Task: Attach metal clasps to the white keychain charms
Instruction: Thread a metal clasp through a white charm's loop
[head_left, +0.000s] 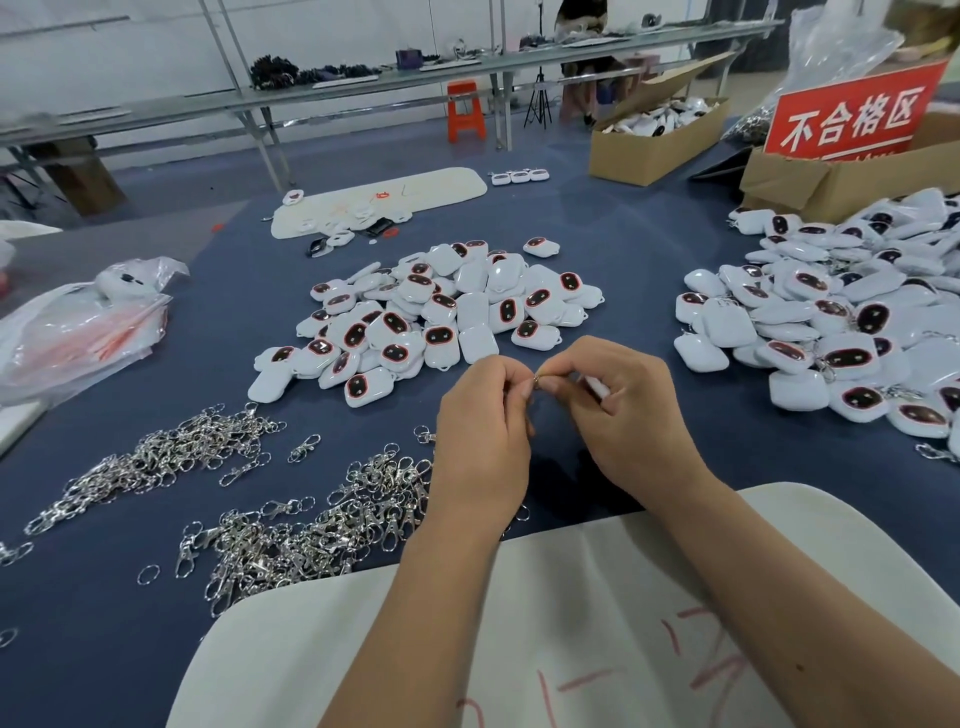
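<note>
Both hands meet above the blue table (649, 223), with bare cloth under and around them. Largest, that table runs from the near edge, where a white board (519, 649) lies under the forearms, to the far edge beside the shelving. Open room is the strip between the heaps, straight ahead of the hands. Right of it lies a big charm heap (841, 312), some with clasps on, reaching to the cardboard boxes (654, 145) and red sign (852, 114). Ahead sits the middle charm pile (436, 312). Left are plastic bags (78, 332), and nearer, the loose clasps (291, 519), which touch the board's edge.

Left hand (483, 447) is curled, fingertips pinching a small clasp (535, 382). Right hand (628, 415) is curled too, its thumb and forefinger on the same clasp, and a white charm (597, 387) is tucked in its fingers, mostly hidden.
</note>
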